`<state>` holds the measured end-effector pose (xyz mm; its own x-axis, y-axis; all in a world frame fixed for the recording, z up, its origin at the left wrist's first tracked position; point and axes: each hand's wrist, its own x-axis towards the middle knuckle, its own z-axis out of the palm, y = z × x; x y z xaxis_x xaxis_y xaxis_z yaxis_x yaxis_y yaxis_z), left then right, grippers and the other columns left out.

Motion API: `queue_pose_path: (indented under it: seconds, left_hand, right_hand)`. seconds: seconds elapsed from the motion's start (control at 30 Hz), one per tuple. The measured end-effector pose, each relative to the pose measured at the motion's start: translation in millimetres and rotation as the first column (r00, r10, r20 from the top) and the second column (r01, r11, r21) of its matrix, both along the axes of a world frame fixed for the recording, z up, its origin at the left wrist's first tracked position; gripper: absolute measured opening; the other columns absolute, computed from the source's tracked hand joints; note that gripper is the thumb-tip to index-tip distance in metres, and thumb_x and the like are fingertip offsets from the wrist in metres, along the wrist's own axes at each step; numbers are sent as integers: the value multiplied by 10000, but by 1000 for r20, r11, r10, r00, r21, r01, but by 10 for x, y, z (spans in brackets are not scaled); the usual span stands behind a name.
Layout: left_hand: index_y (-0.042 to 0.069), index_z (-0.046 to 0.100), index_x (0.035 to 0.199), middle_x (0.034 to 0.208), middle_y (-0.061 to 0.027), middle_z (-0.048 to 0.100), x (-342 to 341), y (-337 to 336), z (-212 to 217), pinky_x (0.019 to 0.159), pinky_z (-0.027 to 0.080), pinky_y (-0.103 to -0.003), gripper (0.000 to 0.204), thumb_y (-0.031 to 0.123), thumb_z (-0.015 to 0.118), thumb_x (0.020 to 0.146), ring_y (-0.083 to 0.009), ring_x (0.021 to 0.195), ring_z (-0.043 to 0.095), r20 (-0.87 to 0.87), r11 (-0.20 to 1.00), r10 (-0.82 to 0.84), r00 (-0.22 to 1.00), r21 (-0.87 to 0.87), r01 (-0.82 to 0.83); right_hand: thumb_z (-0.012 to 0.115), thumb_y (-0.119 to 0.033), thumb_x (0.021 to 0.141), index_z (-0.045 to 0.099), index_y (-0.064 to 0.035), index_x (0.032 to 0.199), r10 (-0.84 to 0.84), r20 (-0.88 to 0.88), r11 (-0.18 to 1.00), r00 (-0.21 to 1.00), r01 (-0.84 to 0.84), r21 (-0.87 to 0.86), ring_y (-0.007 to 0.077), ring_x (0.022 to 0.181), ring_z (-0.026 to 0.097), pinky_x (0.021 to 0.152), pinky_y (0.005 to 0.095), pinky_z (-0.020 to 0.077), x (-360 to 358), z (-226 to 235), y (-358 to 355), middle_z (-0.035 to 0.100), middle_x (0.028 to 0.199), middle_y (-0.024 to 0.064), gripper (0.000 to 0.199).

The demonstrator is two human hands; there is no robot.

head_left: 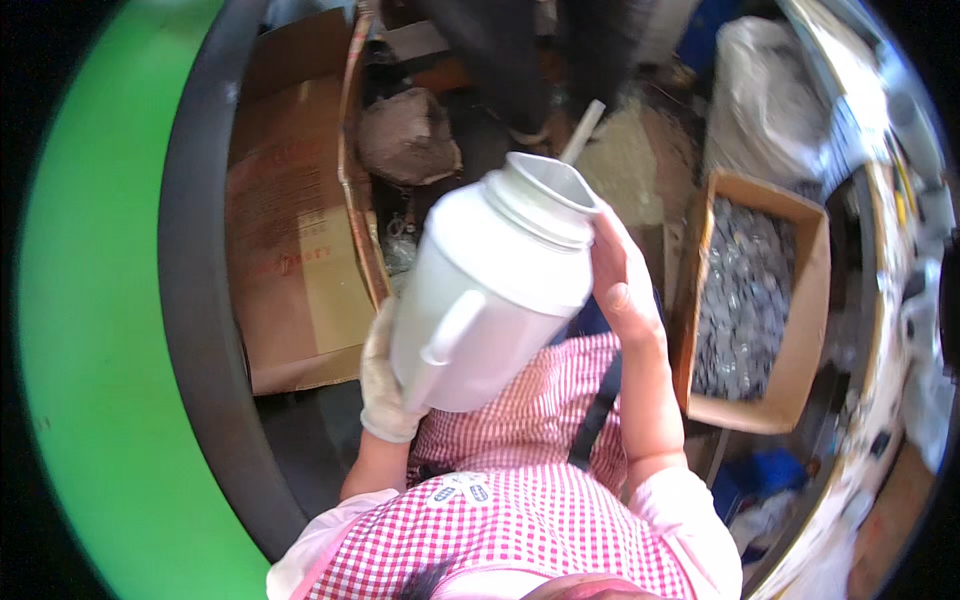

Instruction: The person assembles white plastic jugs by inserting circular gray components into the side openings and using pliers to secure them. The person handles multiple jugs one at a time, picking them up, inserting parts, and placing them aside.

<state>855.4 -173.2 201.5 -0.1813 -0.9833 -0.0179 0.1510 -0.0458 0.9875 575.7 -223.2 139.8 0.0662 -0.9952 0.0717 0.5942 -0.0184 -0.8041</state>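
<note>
The right hand [622,275] lays its fingers against the neck of the white jug [490,310], though I cannot tell whether they grip, while the gloved left hand [383,385] is clamped on its lower side. With the jug tilted above the lap and its handle [452,330] unheld, the likeliest trouble is smooth walls slipping through the glove and anything inside spilling. Beyond lie a box [808,300] of small grey pieces on the right, a larger cardboard box [290,250] on the left, and a green surface [100,300] at the far left.
</note>
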Motion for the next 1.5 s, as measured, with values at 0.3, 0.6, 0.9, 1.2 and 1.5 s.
queue_pose_path:
  seconds: [0.3, 0.6, 0.9, 1.2, 1.5]
  left_hand:
    - [-5, 579, 1419, 1357, -204, 618, -333, -500, 477, 1095, 459, -404, 732, 399, 825, 859, -292, 1256, 617, 458, 913, -319, 829, -84, 398]
    - [31, 658, 1203, 1537, -278, 432, -1270, -808, -53, 1167, 374, -497, 377, 160, 752, 861, -414, 1447, 431, 483, 709, -608, 629, -25, 705]
    - [5, 678, 1063, 1080, -136, 681, -1740, -1070, -96, 1089, 453, -530, 250, -34, 696, 816, -349, 1089, 649, 289, 585, -772, 567, -29, 811]
    - [-10, 724, 959, 932, -192, 716, -2129, -936, 1027, 747, 548, -415, 133, 82, 653, 895, -366, 832, 697, 327, 289, -916, 233, 133, 948]
    - [-26, 764, 1056, 919, -42, 742, -2486, -667, 2442, 755, 531, -290, 278, 218, 633, 1044, -93, 853, 646, 219, 473, -871, 439, 611, 634]
  right_hand:
    - [964, -469, 568, 500, 78, 1430, 245, -187, 962, 951, -262, -75, 290, 1234, 640, 1079, 415, 484, -342, 526, 394, 624, 1377, 246, 1122]
    - [947, -378, 705, 377, -24, 1459, 181, -385, 974, 905, -112, 195, 220, 1288, 526, 1134, 365, 400, -449, -22, 491, 542, 1337, 122, 1009]
    - [902, -297, 802, 303, -59, 1458, 45, 12, 928, 999, -46, 369, 208, 1258, 562, 1083, 364, 451, -587, -85, 749, 598, 1339, 135, 919]
    - [914, -311, 759, 328, -138, 1420, -101, 292, 860, 951, -65, 506, 184, 1191, 554, 1038, 347, 436, -514, 987, 1262, 604, 1258, 94, 901]
    - [776, -366, 935, 477, -50, 1364, -406, -48, 747, 912, 362, 558, 194, 1266, 560, 1096, 367, 438, -878, 2533, 1626, 612, 1325, 97, 610]
